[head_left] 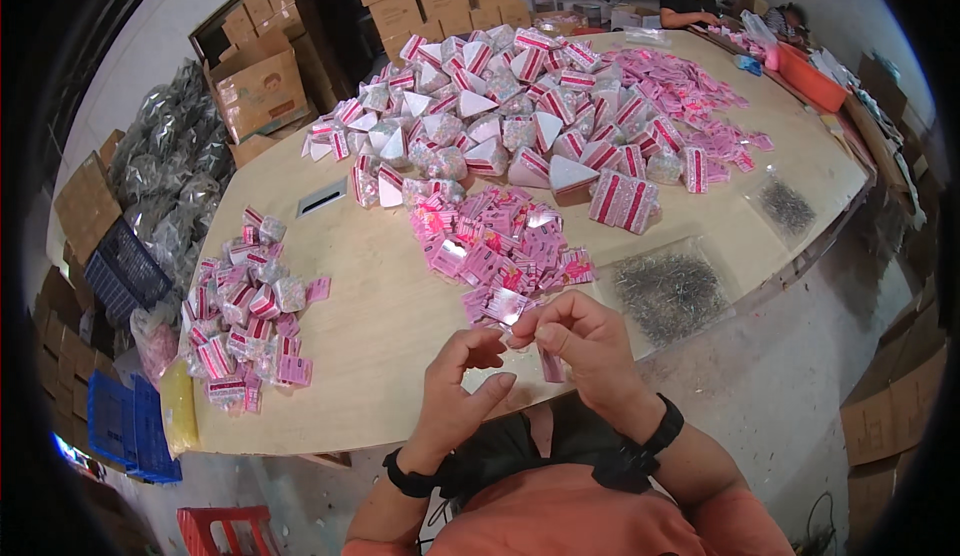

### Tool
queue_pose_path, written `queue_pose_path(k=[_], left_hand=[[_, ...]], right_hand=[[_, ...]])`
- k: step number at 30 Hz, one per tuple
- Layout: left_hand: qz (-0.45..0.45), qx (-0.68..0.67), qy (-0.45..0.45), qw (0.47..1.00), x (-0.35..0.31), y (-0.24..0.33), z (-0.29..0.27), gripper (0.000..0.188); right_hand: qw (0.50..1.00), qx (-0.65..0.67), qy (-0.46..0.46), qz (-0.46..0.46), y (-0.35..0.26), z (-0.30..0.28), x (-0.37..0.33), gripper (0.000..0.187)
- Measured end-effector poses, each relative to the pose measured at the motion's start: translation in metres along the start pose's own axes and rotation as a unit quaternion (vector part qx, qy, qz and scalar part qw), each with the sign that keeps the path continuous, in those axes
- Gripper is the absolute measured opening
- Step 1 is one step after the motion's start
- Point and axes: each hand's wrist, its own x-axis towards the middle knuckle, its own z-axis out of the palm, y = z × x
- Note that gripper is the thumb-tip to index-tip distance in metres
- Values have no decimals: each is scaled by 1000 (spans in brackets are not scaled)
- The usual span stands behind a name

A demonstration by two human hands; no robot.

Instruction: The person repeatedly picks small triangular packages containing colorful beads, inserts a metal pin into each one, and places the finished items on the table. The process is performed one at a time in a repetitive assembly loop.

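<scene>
Close to the table's front edge, my right hand (585, 348) is closed around a small pink card (552, 365), which hangs below its fingers and is partly covered by them. Beside it, my left hand (465, 381) has its thumb and fingers apart, the fingertips close to the right hand's. Just beyond both hands lies a loose heap of pink printed cards (497, 241). Right of the hands, a clear shallow tray or bag (718, 256) bears many thin metal pins (670, 294).
A big mound of clear-wrapped, pink-and-white wedge-shaped pieces (480, 106) covers the table's far middle. Finished-looking wrapped pieces with cards (250, 311) lie at left. A second pin bag (783, 206) is at right. Another person (690, 1) sits at the far right, near an orange basin (808, 78).
</scene>
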Motion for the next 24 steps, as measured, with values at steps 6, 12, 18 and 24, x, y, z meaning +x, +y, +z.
queue_pose_path(k=[6,12,18,24], left_hand=[[157,150,36,975,16,31,8,9],[154,161,102,970,14,28,12,7],[156,167,105,968,9,20,15,7],[166,133,40,976,14,11,0,17]], right_hand=[[998,-67,-9,-5,0,6,-4,7],[997,30,-3,67,2,6,-3,10],[993,70,-42,84,24,4,-6,9],[983,130,-29,128,25,7,-6,10]])
